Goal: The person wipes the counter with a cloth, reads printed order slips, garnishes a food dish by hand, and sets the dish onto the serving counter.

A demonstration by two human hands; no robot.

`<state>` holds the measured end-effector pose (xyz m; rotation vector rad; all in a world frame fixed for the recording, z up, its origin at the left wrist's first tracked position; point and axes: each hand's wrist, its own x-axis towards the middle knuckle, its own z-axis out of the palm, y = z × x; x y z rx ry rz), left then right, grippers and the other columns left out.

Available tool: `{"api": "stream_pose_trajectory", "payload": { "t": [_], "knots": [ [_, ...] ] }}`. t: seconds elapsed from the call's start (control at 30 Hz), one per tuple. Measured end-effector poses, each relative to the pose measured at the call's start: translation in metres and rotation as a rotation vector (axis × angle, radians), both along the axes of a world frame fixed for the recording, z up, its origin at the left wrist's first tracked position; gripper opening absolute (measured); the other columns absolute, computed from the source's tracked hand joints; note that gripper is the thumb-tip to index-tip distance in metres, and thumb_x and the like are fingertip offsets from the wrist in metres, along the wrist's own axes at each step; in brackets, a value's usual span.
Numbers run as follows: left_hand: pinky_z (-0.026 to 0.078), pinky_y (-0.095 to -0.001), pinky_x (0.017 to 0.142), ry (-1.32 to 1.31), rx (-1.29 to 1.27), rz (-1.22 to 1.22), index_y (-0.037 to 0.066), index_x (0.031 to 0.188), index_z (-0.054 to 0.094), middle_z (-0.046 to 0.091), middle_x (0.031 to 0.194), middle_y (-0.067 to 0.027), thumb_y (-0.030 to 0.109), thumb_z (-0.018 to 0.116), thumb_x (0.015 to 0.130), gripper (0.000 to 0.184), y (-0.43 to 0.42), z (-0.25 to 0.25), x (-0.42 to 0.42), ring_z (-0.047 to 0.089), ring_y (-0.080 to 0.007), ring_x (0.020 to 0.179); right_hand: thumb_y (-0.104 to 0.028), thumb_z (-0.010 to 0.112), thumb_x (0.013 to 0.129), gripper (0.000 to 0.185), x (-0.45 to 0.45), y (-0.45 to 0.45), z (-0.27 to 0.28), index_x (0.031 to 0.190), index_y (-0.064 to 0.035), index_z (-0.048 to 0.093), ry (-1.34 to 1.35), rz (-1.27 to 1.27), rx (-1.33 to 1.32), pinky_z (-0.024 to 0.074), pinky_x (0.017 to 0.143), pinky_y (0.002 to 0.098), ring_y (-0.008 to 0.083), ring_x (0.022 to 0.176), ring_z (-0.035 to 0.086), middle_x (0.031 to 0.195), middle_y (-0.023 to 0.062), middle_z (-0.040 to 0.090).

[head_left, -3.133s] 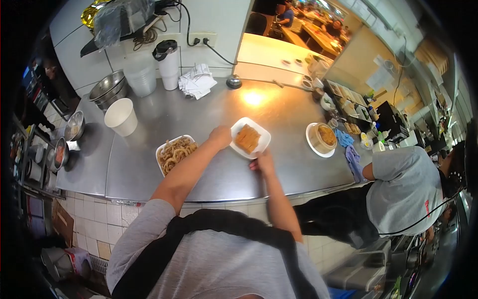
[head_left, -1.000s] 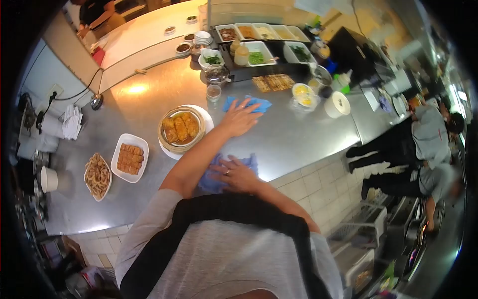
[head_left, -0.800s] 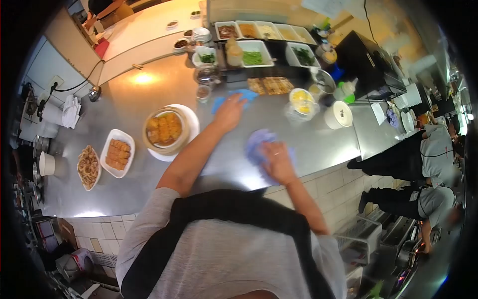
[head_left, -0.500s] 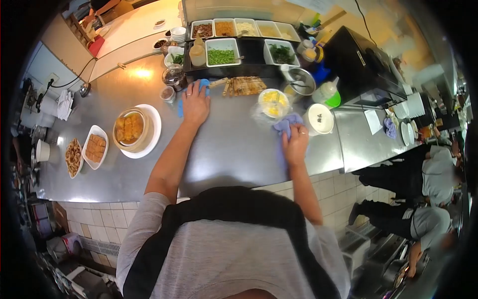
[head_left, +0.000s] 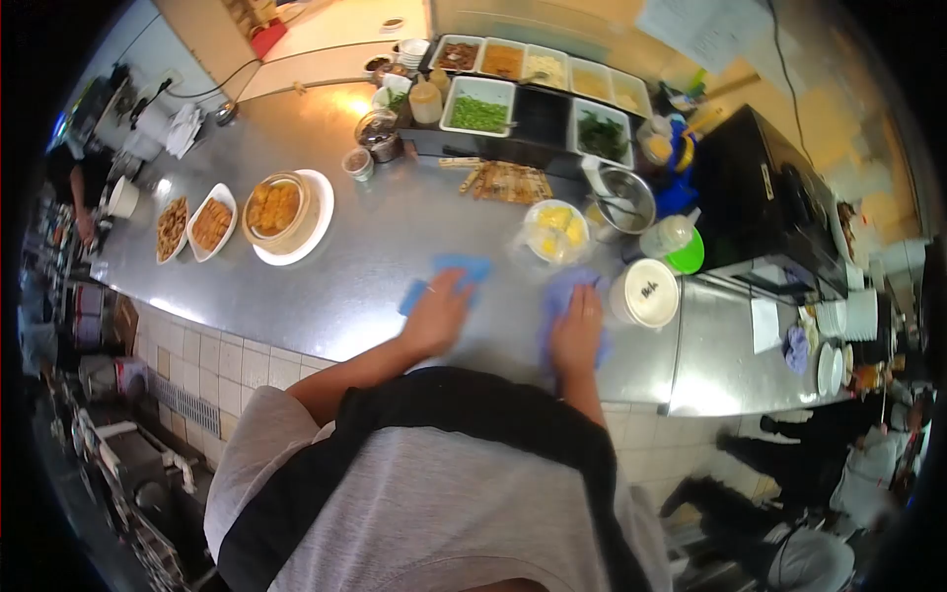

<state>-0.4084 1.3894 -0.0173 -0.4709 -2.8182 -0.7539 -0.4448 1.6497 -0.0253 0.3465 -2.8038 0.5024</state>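
On the steel counter (head_left: 365, 266), my left hand (head_left: 439, 314) is closed on a blue cloth (head_left: 472, 266), which sticks out past the fingers on both sides and is pressed to the surface. Motion blurs this hand slightly. My right hand (head_left: 578, 333) bears down on a crumpled purple cloth (head_left: 560, 296), its fingers bent over the fabric. Just beyond that cloth stands a plastic-wrapped bowl of yellow pieces (head_left: 555, 235). To its right is a white lidded tub (head_left: 650, 293) with dark writing on top.
Left on the counter are a bamboo steamer (head_left: 286, 232) on a white plate and two food dishes (head_left: 212, 229). Behind stand a rack of topping trays (head_left: 480, 106), bamboo sticks (head_left: 506, 182), a metal pot (head_left: 627, 200) and a black oven (head_left: 750, 187). Other people (head_left: 868, 474) are at right.
My left hand has drawn the blue cloth back toward my body and rightward, from near the rack. My right hand stays by the tub, now more over the spread purple cloth. The camera view has shifted.
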Motion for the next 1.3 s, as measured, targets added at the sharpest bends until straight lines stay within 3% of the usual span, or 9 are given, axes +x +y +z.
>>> {"api": "stream_pose_trajectory", "payload": {
  "t": [0.17,0.33,0.5,0.53,0.6,0.63,0.87,1.17,1.3],
  "knots": [
    [0.036,-0.0431,0.102,0.038,0.114,-0.755,0.000,0.114,0.055,0.045,0.125,-0.0218,0.013,0.060,0.078,0.039,0.067,-0.019,-0.008,0.042,-0.0375,0.120,-0.001,0.061,0.065,0.058,0.068,0.083,0.008,0.122,-0.0019,0.051,-0.007,0.259,-0.035,0.0345,0.099,0.0477,0.0373,0.115,0.045,0.121,0.0173,0.049],
    [0.038,-0.0424,0.100,0.040,0.269,-1.324,0.002,0.107,0.056,0.047,0.125,-0.0173,0.014,0.052,0.085,0.025,0.181,-0.028,-0.036,0.044,-0.0350,0.120,0.005,0.055,0.065,0.053,0.060,0.194,-0.006,0.117,-0.0033,0.055,0.120,-0.038,0.075,0.0375,0.096,0.0454,0.0375,0.110,0.048,0.119,0.0193,0.053],
    [0.036,-0.0458,0.100,0.486,0.422,-0.990,0.007,0.106,0.058,0.049,0.117,-0.0155,0.023,0.056,0.084,0.028,0.278,0.057,-0.044,0.043,-0.0335,0.118,-0.016,0.059,0.077,0.052,-0.010,0.308,-0.020,0.126,-0.0002,0.050,0.137,-0.362,-0.183,0.0420,0.093,0.0472,0.0413,0.111,0.050,0.120,0.0248,0.054],
    [0.036,-0.0468,0.099,0.549,0.438,-0.932,0.007,0.106,0.059,0.049,0.116,-0.0155,0.024,0.058,0.082,0.029,0.267,0.096,-0.053,0.043,-0.0331,0.117,-0.026,0.058,0.082,0.056,-0.010,0.324,-0.009,0.129,0.0024,0.047,0.301,-0.130,0.590,0.0400,0.096,0.0471,0.0416,0.117,0.046,0.125,0.0266,0.050],
    [0.037,-0.0468,0.097,0.462,0.619,-0.776,0.007,0.104,0.060,0.050,0.114,-0.0155,0.024,0.059,0.081,0.029,0.233,0.122,-0.076,0.045,-0.0331,0.113,-0.023,0.060,0.082,0.056,-0.008,0.326,0.009,0.130,0.0019,0.046,0.209,-0.414,-0.225,0.0387,0.098,0.0465,0.0405,0.119,0.045,0.130,0.0256,0.046],
    [0.037,-0.0468,0.095,0.423,0.709,-0.691,0.007,0.104,0.061,0.051,0.113,-0.0154,0.023,0.060,0.080,0.029,0.209,0.128,-0.089,0.046,-0.0331,0.111,-0.018,0.060,0.086,0.051,-0.002,0.333,0.020,0.131,0.0003,0.043,0.251,-0.468,-0.049,0.0384,0.100,0.0439,0.0368,0.117,0.049,0.133,0.0221,0.044],
    [0.040,-0.0413,0.093,0.366,0.206,0.420,-0.001,0.100,0.058,0.054,0.107,-0.0166,0.013,0.056,0.082,0.023,-0.014,0.035,-0.179,0.049,-0.0332,0.105,-0.017,0.050,0.094,0.030,0.025,0.173,0.105,0.116,0.0033,0.055,0.587,-0.322,-0.165,0.0429,0.090,0.0432,0.0329,0.107,0.053,0.119,0.0192,0.053],
    [0.041,-0.0401,0.095,-0.234,0.113,0.201,0.005,0.115,0.055,0.052,0.116,-0.0157,0.019,0.057,0.085,0.033,-0.050,0.083,-0.143,0.048,-0.0332,0.112,-0.003,0.058,0.078,0.026,-0.031,-0.063,0.103,0.104,-0.0049,0.064,0.204,0.312,-0.221,0.0435,0.085,0.0414,0.0318,0.099,0.054,0.115,0.0176,0.055],
    [0.042,-0.0397,0.094,0.195,0.158,0.046,0.007,0.115,0.057,0.056,0.112,-0.0141,0.019,0.060,0.085,0.033,-0.162,0.158,-0.158,0.052,-0.0319,0.108,-0.009,0.064,0.075,0.030,-0.059,-0.128,0.082,0.106,-0.0072,0.063,0.086,0.405,-0.168,0.0424,0.085,0.0422,0.0318,0.099,0.053,0.119,0.0172,0.053]
  ]
}}
